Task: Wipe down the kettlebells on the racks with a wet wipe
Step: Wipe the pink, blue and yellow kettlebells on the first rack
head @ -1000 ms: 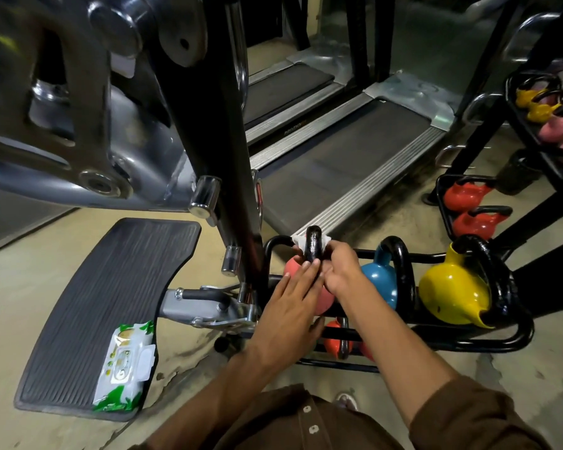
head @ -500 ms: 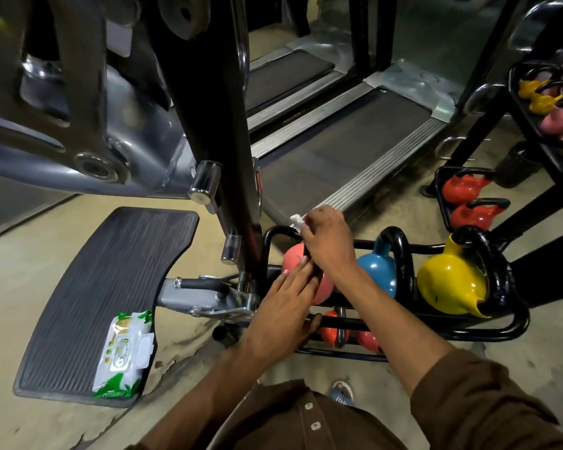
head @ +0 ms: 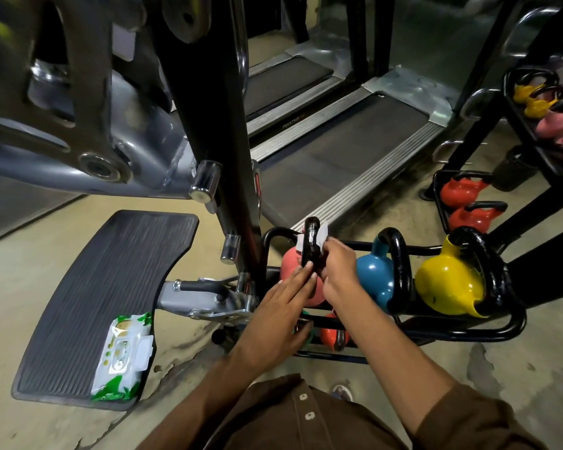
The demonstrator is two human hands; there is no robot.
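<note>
A pink kettlebell with a black handle stands at the left end of a low black rack. My right hand pinches a white wet wipe against that handle. My left hand lies flat with straight fingers on the pink body, fingertips at the handle's base. A blue kettlebell and a yellow kettlebell stand to the right on the same rack. Orange kettlebells sit on the shelf below, partly hidden by my arms.
A wet wipe pack lies on a black ribbed footplate at the left. A black machine post rises just left of the rack. Two treadmills lie behind. More racks with red kettlebells stand at the right.
My right hand slid down from the top of the handle to its right side with the wipe. The handle's top shows again. My left hand stayed on the pink body.
</note>
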